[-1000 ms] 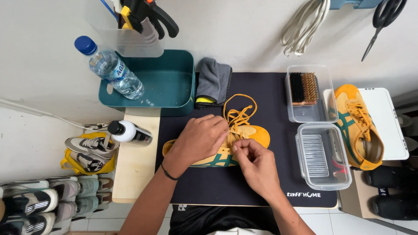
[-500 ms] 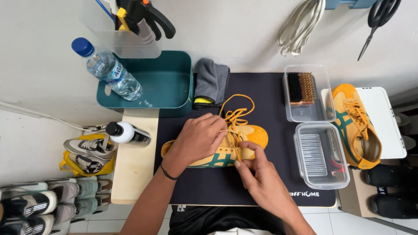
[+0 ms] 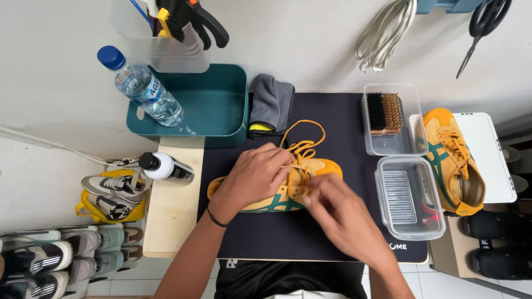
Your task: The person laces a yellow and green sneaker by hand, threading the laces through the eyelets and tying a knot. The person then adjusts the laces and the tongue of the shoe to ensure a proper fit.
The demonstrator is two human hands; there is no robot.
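A yellow shoe with green stripes lay on its side in the middle of a black mat, toe pointing right. The left hand rested over the shoe's upper, fingers curled and pinching the yellow lace, whose loops trailed toward the far side of the mat. The right hand sat just to the near right of the shoe, blurred, its fingertips closed on the lace by the eyelets.

Far of the shoe lay a folded grey cloth, and left of that a teal tub with a water bottle leaning at its left edge. A small bottle with a black cap lay on a wooden board left of the mat. To the right stood a clear box holding a brush, an empty clear box, and a second yellow shoe.
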